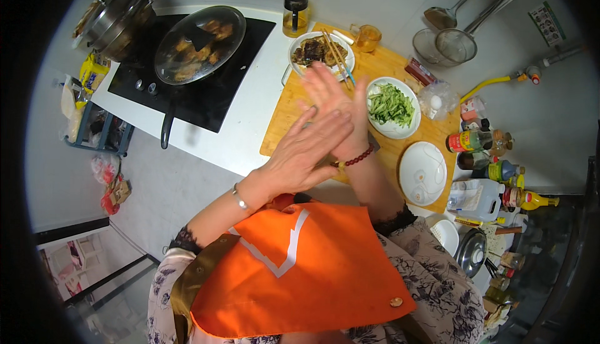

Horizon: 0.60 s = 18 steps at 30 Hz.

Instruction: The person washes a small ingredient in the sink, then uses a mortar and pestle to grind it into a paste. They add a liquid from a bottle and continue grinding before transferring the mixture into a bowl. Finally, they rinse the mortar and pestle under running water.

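Observation:
My left hand [311, 149], with a silver bangle at the wrist, lies across the palm and wrist of my right hand [337, 100]. The right wrist carries a dark red bead bracelet [360, 155]. Both hands are empty, fingers extended and slightly blurred, above a wooden cutting board [281, 123]. Just beyond the right fingers is a plate of browned food [313, 49] with chopsticks [336, 53] across it. Shredded cucumber [390, 104] fills a white plate [378, 130] beside the right hand. A grey-dark object under the right wrist is mostly hidden.
A glass-lidded frying pan [200, 46] stands on a black cooktop [234, 81], its handle [168, 128] pointing towards me. A bare white plate [422, 175] sits on the board's right part. Several bottles [468, 141] line the right side. A glass pitcher [295, 13] stands behind.

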Motion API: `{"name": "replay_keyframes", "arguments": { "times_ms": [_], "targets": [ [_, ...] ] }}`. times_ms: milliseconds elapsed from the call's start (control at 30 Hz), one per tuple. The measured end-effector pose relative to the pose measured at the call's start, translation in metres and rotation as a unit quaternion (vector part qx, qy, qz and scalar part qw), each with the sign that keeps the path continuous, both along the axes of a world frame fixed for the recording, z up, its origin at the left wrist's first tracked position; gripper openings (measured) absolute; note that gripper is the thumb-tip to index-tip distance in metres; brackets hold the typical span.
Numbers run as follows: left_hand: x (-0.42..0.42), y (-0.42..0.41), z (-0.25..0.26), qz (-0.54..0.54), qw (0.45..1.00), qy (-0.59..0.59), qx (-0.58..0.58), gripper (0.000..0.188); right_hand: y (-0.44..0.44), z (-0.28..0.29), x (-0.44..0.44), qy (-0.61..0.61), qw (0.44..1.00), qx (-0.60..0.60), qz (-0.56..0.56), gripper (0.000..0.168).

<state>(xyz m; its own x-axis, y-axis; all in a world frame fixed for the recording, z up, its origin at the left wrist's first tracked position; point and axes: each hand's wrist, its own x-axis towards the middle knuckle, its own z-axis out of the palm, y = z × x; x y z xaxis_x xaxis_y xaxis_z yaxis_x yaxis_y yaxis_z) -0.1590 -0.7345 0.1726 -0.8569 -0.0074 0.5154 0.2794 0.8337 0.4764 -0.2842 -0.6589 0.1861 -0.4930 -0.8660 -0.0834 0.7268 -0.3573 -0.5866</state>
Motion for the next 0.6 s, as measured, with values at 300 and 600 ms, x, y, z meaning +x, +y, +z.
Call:
{"name": "replay_keyframes", "arguments": {
  "times_ms": [300, 600],
  "targets": [
    [0.027, -0.06, -0.057, 0.156, 0.97, -0.184, 0.0, 0.076, 0.032, -0.034, -0.024, 0.459, 0.864, 0.191, -0.084, 0.035],
    [0.013, -0.001, -0.092, 0.106, 0.952, -0.157, 0.241, 0.108, 0.009, -0.069, 0.003, 0.26, 0.941, 0.206, -0.067, 0.055]
  ]
}}
